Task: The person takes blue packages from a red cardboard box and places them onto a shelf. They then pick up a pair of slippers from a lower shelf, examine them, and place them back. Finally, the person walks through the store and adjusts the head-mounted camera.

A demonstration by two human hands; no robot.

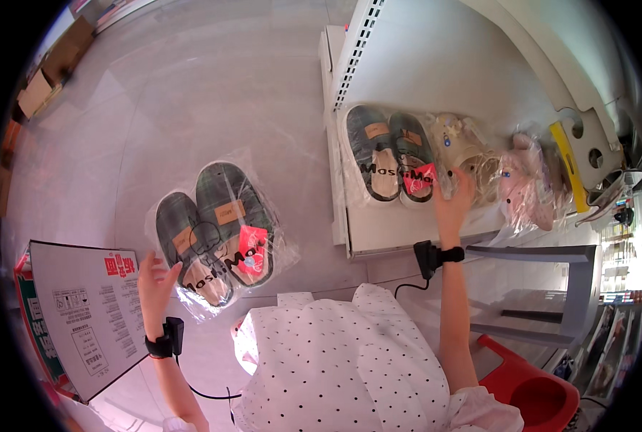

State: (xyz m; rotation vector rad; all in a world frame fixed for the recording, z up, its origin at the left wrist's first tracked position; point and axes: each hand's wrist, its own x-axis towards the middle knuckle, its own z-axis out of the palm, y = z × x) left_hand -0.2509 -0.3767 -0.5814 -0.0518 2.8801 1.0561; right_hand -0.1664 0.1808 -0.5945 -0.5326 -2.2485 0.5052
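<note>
Two dark green plaid slippers (224,205) in a clear plastic bag, with a red tag, lie on the floor at the left. Beside the bag's lower left edge is my left hand (155,284), its thumb and fingers apart and nothing in them. A like bagged pair of dark plaid slippers (373,147) stands on the white shelf at the right. Beige clogs (454,140) in clear plastic sit right of that pair. My right hand (455,201) reaches in at the near edge between the two pairs, thumb and fingers spread, seeming to touch the plastic.
Pink bagged footwear (526,183) is farther right on the white shelf (389,234). A printed carton (91,309) stands at the near left. A grey stool-like frame (584,295) and a red plastic stool (530,381) are at the near right. Brown boxes (58,65) stand at the far left.
</note>
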